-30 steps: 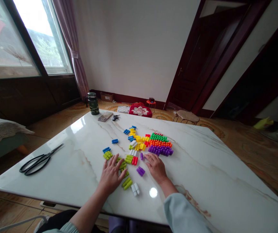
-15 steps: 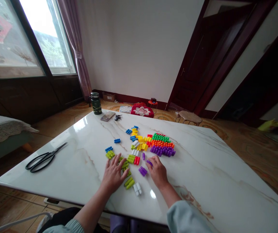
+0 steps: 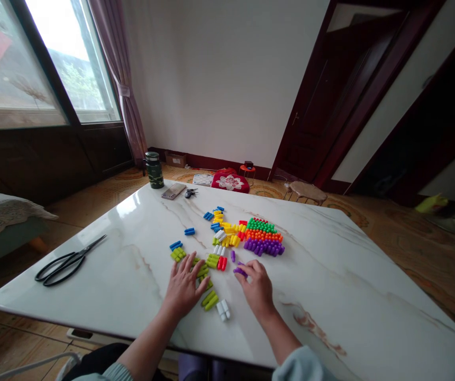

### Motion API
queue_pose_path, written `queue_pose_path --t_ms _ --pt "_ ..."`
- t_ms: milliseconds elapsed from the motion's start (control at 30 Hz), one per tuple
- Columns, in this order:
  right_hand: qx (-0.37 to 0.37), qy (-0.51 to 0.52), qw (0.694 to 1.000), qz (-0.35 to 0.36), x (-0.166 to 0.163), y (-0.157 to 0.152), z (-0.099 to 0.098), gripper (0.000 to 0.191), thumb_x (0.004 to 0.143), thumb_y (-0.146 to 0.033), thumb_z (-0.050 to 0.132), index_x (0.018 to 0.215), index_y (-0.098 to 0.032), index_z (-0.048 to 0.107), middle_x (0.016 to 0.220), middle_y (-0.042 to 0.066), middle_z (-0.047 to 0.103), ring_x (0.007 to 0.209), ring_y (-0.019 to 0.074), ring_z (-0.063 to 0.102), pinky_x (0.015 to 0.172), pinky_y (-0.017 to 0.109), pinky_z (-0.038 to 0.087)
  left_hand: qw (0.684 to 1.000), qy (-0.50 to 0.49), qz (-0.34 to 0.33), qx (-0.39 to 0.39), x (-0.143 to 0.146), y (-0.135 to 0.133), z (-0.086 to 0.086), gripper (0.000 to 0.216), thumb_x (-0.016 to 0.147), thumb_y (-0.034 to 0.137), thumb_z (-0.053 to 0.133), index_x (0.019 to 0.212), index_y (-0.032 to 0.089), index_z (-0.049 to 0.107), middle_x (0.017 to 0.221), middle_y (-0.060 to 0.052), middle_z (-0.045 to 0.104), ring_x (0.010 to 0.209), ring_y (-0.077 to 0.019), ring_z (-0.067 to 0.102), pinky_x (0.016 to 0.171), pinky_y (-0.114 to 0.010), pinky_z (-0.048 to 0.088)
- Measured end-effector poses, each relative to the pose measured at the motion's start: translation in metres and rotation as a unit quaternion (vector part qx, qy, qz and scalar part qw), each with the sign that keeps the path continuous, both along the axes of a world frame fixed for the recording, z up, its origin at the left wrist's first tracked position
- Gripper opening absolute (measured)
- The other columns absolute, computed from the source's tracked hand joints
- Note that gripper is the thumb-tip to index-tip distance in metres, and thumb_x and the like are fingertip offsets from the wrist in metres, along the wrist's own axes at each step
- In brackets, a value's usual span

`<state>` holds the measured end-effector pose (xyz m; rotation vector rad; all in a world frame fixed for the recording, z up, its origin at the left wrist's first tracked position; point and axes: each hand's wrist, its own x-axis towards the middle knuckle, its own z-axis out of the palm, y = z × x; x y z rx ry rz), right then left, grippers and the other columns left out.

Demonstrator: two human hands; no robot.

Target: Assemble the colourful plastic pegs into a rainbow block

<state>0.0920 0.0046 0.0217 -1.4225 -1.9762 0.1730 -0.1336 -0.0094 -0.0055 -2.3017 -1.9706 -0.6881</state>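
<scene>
My left hand (image 3: pixel 183 286) lies with its fingers spread over several lime green plastic pegs (image 3: pixel 202 271), partly covering them. The fingers of my right hand (image 3: pixel 258 286) are closed on purple plastic pegs (image 3: pixel 240 271); how many is partly hidden. One loose purple peg (image 3: pixel 233 256) lies just beyond them. Red pegs (image 3: pixel 222 263) sit between my hands, and white pegs (image 3: pixel 223 310) lie nearer to me. Behind my right hand, a block of purple pegs (image 3: pixel 263 247) stands in rows against orange pegs (image 3: pixel 265 236) and green pegs (image 3: pixel 262 225).
Yellow pegs (image 3: pixel 231 229) and blue pegs (image 3: pixel 190 232) are scattered farther back on the marble-patterned table (image 3: pixel 354 296). Black-handled scissors (image 3: pixel 69 262) lie at the left. A camouflage bottle (image 3: pixel 155 172), a phone (image 3: pixel 174 191) and keys (image 3: pixel 190 193) are near the far edge.
My right hand has come slightly toward me and taken up the purple pegs that lay on the table before it. My left hand has stayed on the lime pegs. The view has shifted slightly.
</scene>
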Motion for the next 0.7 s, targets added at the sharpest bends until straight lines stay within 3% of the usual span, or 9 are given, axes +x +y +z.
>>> queue_pose_path --t_ms 133,300,433,533,700 --pt "0.023 0.128 0.988 -0.087 0.043 0.016 -0.011 0.029 0.086 -0.04 0.055 0.095 -0.019 0.072 0.09 0.009 0.067 0.078 0.0196 0.061 0.073 0.03 0.05 1.0 -0.007 -0.003 -0.002 0.0 0.0 -0.001 0.049 0.09 0.051 0.046 0.13 0.026 0.059 0.149 -0.009 0.042 0.135 -0.0321 0.038 0.113 -0.054 0.023" --pt "-0.008 0.163 0.968 -0.19 0.091 0.041 -0.033 0.037 0.081 -0.049 0.052 0.084 -0.017 0.069 0.078 0.009 0.07 0.063 0.0203 0.06 0.065 0.032 0.047 1.0 -0.008 -0.001 -0.001 0.0 0.0 0.0 0.049 0.09 0.051 0.045 0.13 0.025 0.059 0.149 -0.01 0.041 0.136 -0.0321 0.037 0.113 -0.054 0.023" --pt "0.014 0.138 0.967 -0.216 0.101 0.051 -0.041 0.037 0.082 -0.047 0.045 0.075 -0.017 0.065 0.076 0.011 0.068 0.066 0.0222 0.06 0.067 0.035 0.046 1.0 -0.006 -0.001 -0.005 -0.001 0.001 -0.003 0.049 0.09 0.051 0.045 0.13 0.026 0.058 0.149 -0.009 0.041 0.136 -0.0321 0.037 0.113 -0.055 0.022" --pt "0.026 0.109 0.971 -0.212 0.1 0.052 -0.041 0.036 0.084 -0.043 0.043 0.079 -0.016 0.066 0.081 0.011 0.067 0.068 0.0215 0.06 0.068 0.033 0.046 1.0 -0.004 -0.001 -0.004 -0.002 0.001 -0.004 0.05 0.09 0.051 0.046 0.131 0.026 0.057 0.15 -0.01 0.041 0.136 -0.0326 0.037 0.113 -0.055 0.023" --pt "-0.004 -0.051 0.985 -0.163 0.098 0.051 -0.03 0.023 0.074 -0.027 0.063 0.093 -0.019 0.071 0.096 0.009 0.067 0.087 0.0231 0.061 0.076 0.031 0.046 1.0 0.009 0.0 -0.008 -0.001 0.001 -0.003 0.05 0.091 0.052 0.044 0.131 0.026 0.057 0.15 -0.01 0.039 0.137 -0.0316 0.037 0.113 -0.055 0.022"
